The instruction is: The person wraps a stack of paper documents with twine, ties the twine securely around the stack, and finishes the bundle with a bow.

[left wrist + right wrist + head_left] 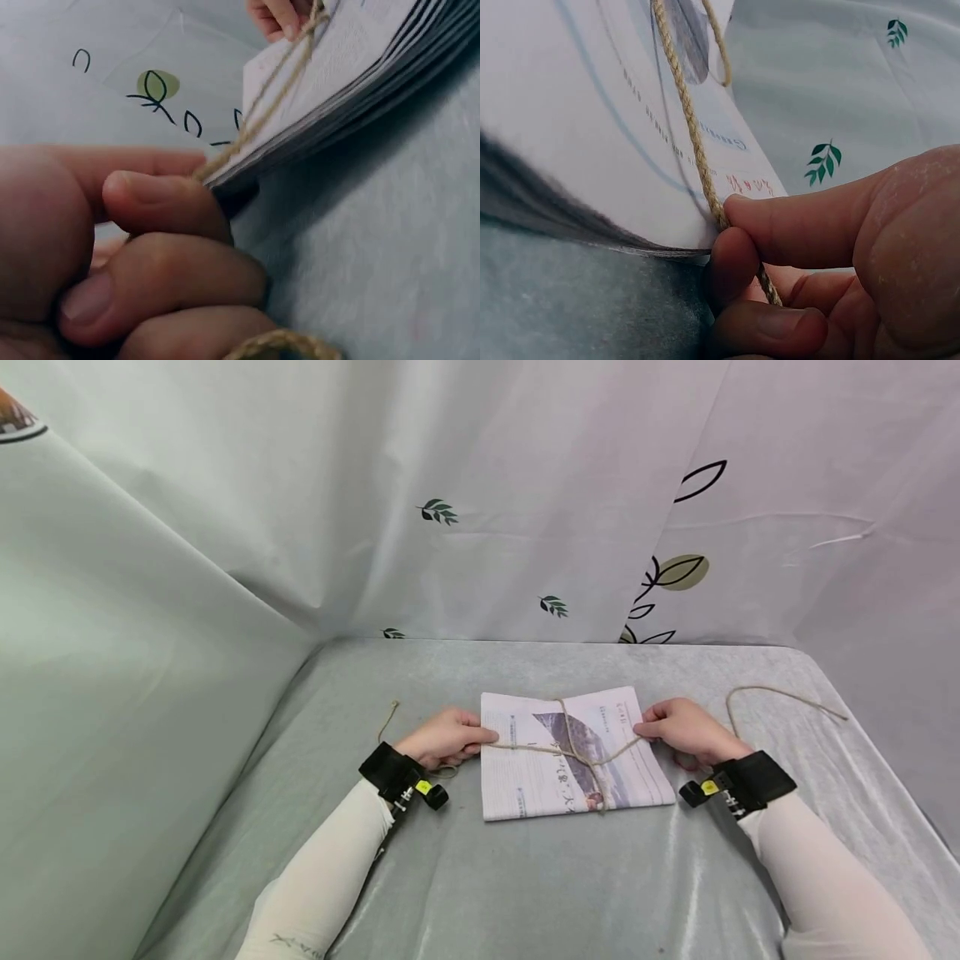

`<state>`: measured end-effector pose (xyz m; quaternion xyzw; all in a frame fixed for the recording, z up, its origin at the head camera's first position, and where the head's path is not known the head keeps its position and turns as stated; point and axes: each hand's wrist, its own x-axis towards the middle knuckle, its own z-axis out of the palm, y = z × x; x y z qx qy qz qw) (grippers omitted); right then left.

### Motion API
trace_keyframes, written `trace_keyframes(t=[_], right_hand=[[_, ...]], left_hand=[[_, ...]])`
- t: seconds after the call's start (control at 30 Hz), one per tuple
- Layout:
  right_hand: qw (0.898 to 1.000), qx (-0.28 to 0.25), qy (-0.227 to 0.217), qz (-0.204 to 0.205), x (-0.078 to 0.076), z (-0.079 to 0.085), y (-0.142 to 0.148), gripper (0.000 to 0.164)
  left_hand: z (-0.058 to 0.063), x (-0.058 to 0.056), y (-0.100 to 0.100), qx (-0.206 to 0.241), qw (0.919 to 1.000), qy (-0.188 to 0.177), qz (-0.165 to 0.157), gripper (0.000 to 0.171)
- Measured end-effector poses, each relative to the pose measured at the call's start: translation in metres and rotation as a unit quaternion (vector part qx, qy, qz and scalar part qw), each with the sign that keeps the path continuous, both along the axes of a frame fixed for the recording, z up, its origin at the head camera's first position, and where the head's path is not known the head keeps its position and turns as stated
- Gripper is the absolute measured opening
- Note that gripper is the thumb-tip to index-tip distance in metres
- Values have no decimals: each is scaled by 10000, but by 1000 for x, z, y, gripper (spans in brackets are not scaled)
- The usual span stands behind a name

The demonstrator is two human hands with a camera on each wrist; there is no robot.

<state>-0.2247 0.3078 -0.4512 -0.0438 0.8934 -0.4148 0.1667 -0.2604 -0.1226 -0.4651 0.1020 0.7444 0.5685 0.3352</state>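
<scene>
A stack of folded newspapers [517,789] lies flat on the grey-covered table, with a brown twine [536,748] running lengthwise and crosswise over its top and crossing right of the middle. At the stack's left edge my left hand [444,735] pinches one length of the twine between thumb and forefinger, the other fingers curled below. My right hand [686,728] pinches the opposite length at the right edge. In the right wrist view, the braided twine [694,135] runs over the paper into my fingertips and emerges below them. The left wrist view shows the layered paper edges [390,82] beside my knuckles.
A loose twine end [387,720] lies left of my left wrist. Another long tail [780,689] curves across the table beyond my right wrist. Pale sheeting with leaf prints [553,605] stands behind the table [555,893] and along its sides.
</scene>
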Motion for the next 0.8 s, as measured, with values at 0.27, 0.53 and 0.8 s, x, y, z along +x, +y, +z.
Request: trace_keyframes(t=[0.27, 0.53, 0.8], right_hand=[[9996, -196, -78, 168, -2, 0, 10, 31], [9913, -1125, -643, 236, -6, 2, 17, 41], [9752, -1825, -1217, 285, -7, 0, 18, 26]], left_hand=[[1, -6, -10, -256, 9990, 325, -189, 18], [-2, -13, -18, 317, 9991, -201, -205, 20], [-2, -14, -19, 553, 9984, -113, -38, 22]])
